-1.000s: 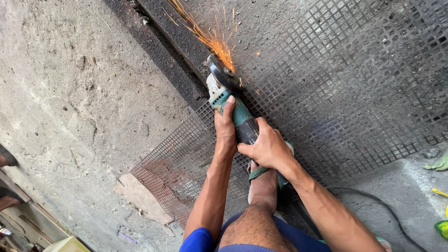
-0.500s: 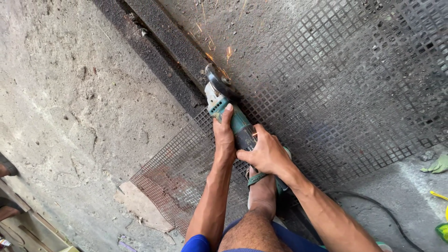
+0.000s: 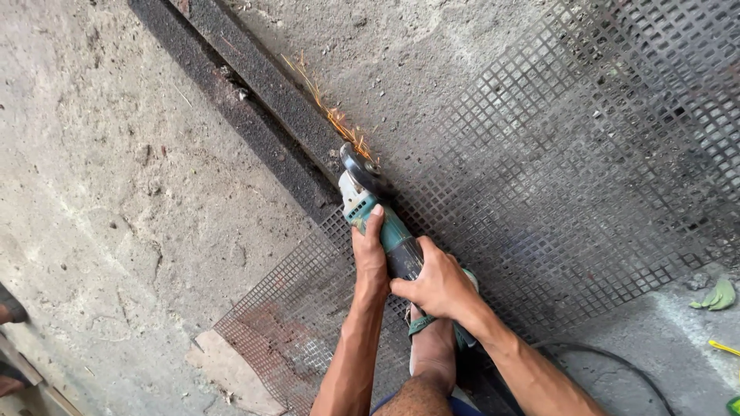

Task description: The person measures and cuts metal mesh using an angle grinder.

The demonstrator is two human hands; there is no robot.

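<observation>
Near the centre of the view, a teal angle grinder (image 3: 381,219) lies low over a sheet of square-holed wire mesh (image 3: 555,177) spread on a rough concrete floor (image 3: 100,192). Its long axis runs on a diagonal from about five o'clock at the rear to about eleven o'clock at the head, so the tool points up and to the left, away from the person. The dark disc (image 3: 356,163) at the head meets the mesh edge right beside a long dark metal bar (image 3: 254,85), which itself runs from eleven o'clock down toward five. Orange sparks (image 3: 335,119) fly off toward eleven o'clock along the bar.

Both hands are clamped on the grinder's body, close together. The left hand (image 3: 370,254) grips the forward part just behind the head, thumb stretched along the casing. The right hand (image 3: 439,285) wraps the rear of the body, at four o'clock from the left one. A bare foot in a green-strapped sandal (image 3: 432,339) presses on the mesh just below the hands. A black cable (image 3: 609,362) curves over the floor at five o'clock.
</observation>
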